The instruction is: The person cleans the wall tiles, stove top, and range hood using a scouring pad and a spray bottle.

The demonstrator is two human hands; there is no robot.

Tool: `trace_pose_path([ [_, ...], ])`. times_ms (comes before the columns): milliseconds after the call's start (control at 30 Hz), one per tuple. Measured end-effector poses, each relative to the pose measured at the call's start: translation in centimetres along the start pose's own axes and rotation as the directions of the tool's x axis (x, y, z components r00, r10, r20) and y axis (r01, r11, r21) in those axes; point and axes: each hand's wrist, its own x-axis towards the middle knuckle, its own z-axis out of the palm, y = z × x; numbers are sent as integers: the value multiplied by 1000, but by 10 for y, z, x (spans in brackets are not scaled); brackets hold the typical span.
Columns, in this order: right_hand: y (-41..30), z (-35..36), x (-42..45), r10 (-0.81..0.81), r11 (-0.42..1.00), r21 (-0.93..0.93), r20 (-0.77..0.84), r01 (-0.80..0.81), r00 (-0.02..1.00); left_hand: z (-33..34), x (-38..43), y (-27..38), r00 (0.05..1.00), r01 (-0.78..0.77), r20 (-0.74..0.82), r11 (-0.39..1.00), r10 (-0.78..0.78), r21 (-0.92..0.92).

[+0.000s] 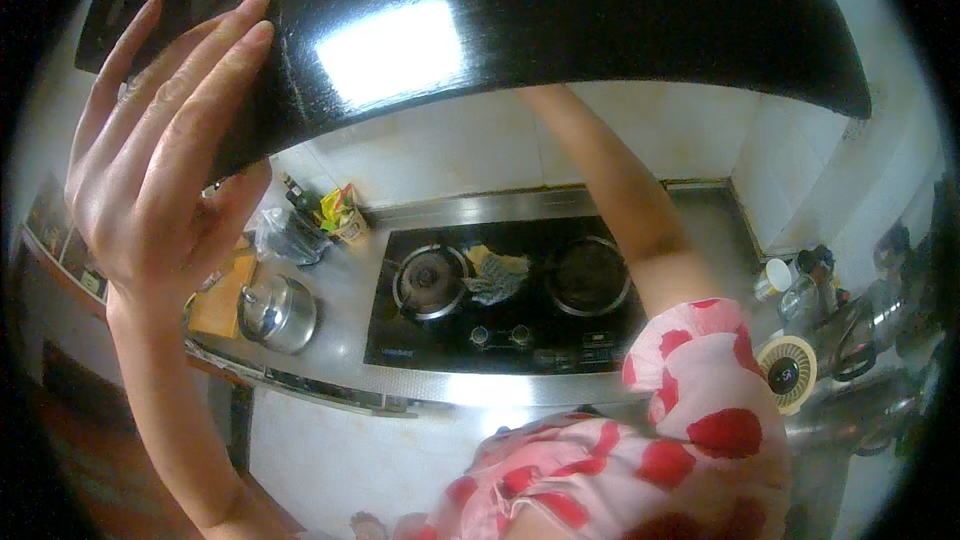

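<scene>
My left hand (172, 127) grips the lower left edge of a black glossy range hood panel (585, 22), fingers spread over its face and thumb beneath. My right forearm reaches up behind the panel's lower edge, so my right hand is out of view. Below lies a black glass gas cooktop (450, 345) with two burners. A grey cloth (499, 277) lies between the burners, with a yellow sponge-like piece (477, 253) beside it.
Left of the cooktop stand a stainless steel pot (281, 313), a wooden board (221, 300), a plastic bag (289, 236) and a tub with colourful packets (346, 221). At the right are a white cup (772, 279), a round cream fan (786, 375) and glassware.
</scene>
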Motion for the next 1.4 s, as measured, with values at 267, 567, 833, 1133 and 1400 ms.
trace_pose_path([
  [267, -15, -4, -21, -10, 994, 103, -153, 26, 988, 45, -14, 25, 969, 112, -225, 994, -105, 20],
  [567, -38, -62, -51, 130, 962, 272, -504, 14, 854, 78, -17, 48, 875, 261, -401, 962, -270, -78],
  [833, -5, -70, -104, 229, 962, 226, -376, -151, 898, 100, -29, 53, 751, 430, -439, 870, -493, -242],
  [1133, -22, -104, -182, 326, 903, 306, -36, -300, 945, 150, -34, 64, 904, 346, -237, 934, -357, -87],
  [1400, 3, -89, -453, 801, 575, -105, 272, -811, 533, 186, -26, 60, 942, 321, -87, 946, -325, -52],
])
